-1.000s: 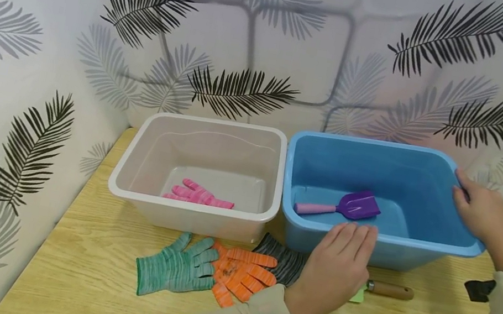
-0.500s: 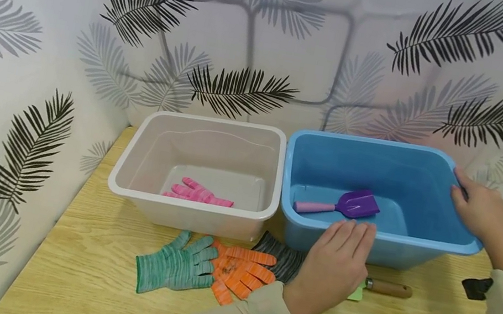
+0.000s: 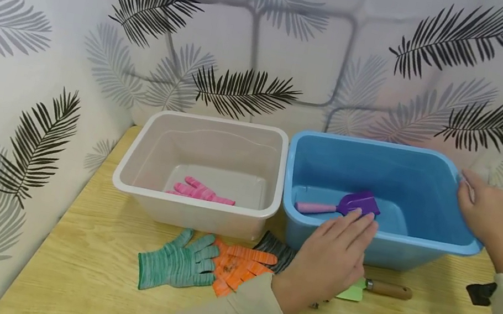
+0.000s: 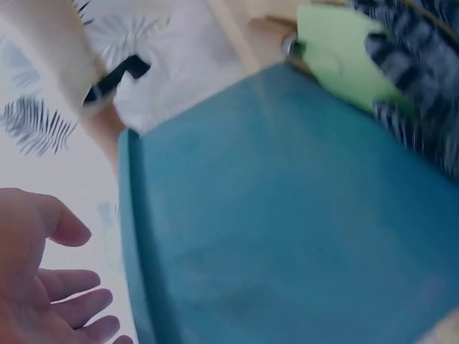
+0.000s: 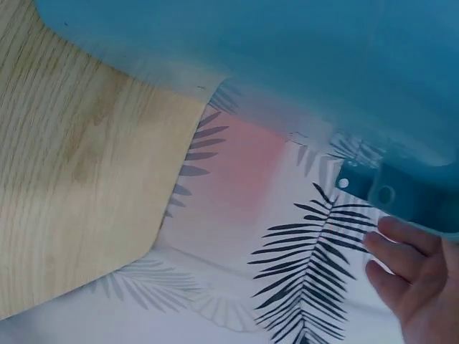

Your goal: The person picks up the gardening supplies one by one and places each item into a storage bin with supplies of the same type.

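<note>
In the head view my left hand (image 3: 327,254), its fingers straight, hovers by the front rim of the blue tub (image 3: 423,243). The left wrist view shows that hand (image 4: 61,287) apart from the rim (image 4: 133,236), with nothing in it. My right hand (image 3: 491,216) is at the tub's right rim. In the right wrist view its loosely bent fingers (image 5: 398,254) lie under the rim's end, fingertips off the wall; the thumb is hidden there. Inside the tub lies a purple toy shovel (image 3: 359,203) with a pink handle (image 3: 315,208).
A whitish tub (image 3: 201,215) holding a pink glove (image 3: 205,192) stands to the left. In front lie a green glove (image 3: 177,262), an orange glove (image 3: 240,264), a dark grey glove (image 3: 275,251) and a light-green tool with a wooden handle (image 3: 389,290).
My left hand has come slightly up off the blue tub's front, its fingers straighter. The right hand has shifted a little right, with a pale gap showing between thumb and finger. The tub stays put.
</note>
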Demonstrator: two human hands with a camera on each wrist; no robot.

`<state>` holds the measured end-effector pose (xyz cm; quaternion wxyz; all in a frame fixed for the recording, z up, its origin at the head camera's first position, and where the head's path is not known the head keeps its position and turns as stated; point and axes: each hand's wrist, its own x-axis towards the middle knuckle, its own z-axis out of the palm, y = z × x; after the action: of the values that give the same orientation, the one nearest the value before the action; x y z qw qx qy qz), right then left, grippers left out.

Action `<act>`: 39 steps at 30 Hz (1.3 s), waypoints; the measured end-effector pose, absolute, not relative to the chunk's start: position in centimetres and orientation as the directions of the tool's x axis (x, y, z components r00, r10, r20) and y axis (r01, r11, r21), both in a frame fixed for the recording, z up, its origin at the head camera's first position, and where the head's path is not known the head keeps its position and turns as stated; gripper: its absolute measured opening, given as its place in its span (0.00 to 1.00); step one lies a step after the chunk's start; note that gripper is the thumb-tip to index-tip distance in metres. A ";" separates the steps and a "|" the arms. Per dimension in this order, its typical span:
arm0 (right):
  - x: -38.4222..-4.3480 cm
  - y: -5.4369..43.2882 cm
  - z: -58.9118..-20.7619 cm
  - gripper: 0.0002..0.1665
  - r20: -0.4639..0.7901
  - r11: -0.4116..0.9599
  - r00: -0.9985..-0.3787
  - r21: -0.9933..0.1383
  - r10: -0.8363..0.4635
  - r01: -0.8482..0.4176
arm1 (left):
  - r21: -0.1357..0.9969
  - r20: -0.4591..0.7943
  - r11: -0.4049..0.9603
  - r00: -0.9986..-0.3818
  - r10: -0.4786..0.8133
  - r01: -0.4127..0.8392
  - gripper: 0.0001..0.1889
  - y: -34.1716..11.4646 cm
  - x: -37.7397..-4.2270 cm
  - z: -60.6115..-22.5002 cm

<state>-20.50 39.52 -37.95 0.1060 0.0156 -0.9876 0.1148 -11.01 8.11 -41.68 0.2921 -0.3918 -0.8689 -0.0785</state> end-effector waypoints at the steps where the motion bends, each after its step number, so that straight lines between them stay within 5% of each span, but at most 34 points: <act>1: -20.3 39.3 -37.9 0.28 0.266 0.974 -0.964 -0.215 -0.006 -0.065 | -0.081 0.584 0.678 -0.517 0.626 0.730 0.29 7.5 -11.2 -41.3; 8: -17.7 35.7 -35.3 0.19 0.619 0.951 -0.778 -0.164 -0.109 -0.263 | 0.064 0.691 0.677 -0.522 0.500 0.733 0.27 0.6 -13.1 -37.9; 14: -14.5 30.2 -33.3 0.16 0.742 0.818 -0.612 -0.154 -0.275 -0.554 | 0.121 0.739 0.738 -0.556 0.379 0.664 0.25 -8.2 -15.5 -35.3; 20: -11.8 25.5 -33.7 0.17 0.682 0.677 -0.618 -0.241 -0.392 -0.696 | 0.108 0.707 0.860 -0.646 0.287 0.499 0.25 -16.4 -18.1 -33.8; 27: -10.1 20.2 -36.8 0.17 0.583 0.517 -0.602 -0.331 -0.546 -0.790 | 0.201 0.493 0.928 -0.851 0.181 0.313 0.28 -22.7 -19.8 -33.3; 32: -9.7 16.7 -40.2 0.15 0.434 0.514 -0.656 -0.408 -0.618 -0.754 | 0.295 0.319 0.931 -0.940 0.117 0.216 0.29 -25.3 -21.4 -34.5; 36: -9.7 13.9 -43.2 0.16 0.244 0.546 -0.700 -0.475 -0.672 -0.690 | 0.352 0.176 0.924 -0.980 0.096 0.153 0.31 -26.4 -22.6 -35.8; 39: -9.6 11.5 -45.0 0.18 0.177 0.540 -0.684 -0.490 -0.707 -0.684 | 0.311 0.199 0.936 -0.974 0.109 0.168 0.30 -26.9 -23.4 -36.8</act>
<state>-9.56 11.54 -44.97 -0.0213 0.3966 -0.8773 0.2696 -23.44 -26.89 -36.82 0.0895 -0.0707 -0.9797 -0.1650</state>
